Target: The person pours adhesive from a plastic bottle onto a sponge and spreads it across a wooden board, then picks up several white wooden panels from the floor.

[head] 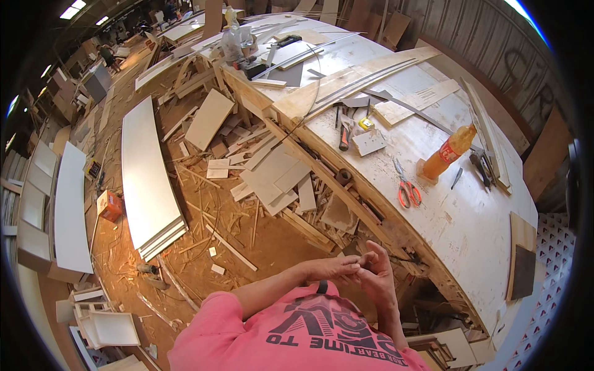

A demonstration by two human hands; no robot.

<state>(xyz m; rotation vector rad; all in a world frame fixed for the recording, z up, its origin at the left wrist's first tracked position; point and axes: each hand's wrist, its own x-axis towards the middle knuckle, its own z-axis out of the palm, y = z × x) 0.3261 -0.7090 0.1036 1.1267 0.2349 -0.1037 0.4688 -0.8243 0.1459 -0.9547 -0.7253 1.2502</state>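
Note:
My left hand [330, 269] and my right hand [378, 269] meet in front of my chest, fingertips touching, beside the workbench's near edge. Whether something small is pinched between them cannot be told. On the white-topped workbench [445, 222] lie orange-handled scissors [409, 194], a small dark blade-like tool [456, 178] and dark-handled pliers [479, 169]. A bottle of orange liquid [448, 152] stands behind the scissors. Farther left on the bench are a yellow tape measure [365, 123], an orange-and-black utility knife [344, 137] and a small board offcut [369, 142].
Wood offcuts [278, 176] and thin strips litter the floor beside the bench. A stack of long white panels [151, 185] lies to the left, near an orange box [110, 205]. A cordless drill [248, 66] rests at the bench's far end. Another person [108, 56] is far off.

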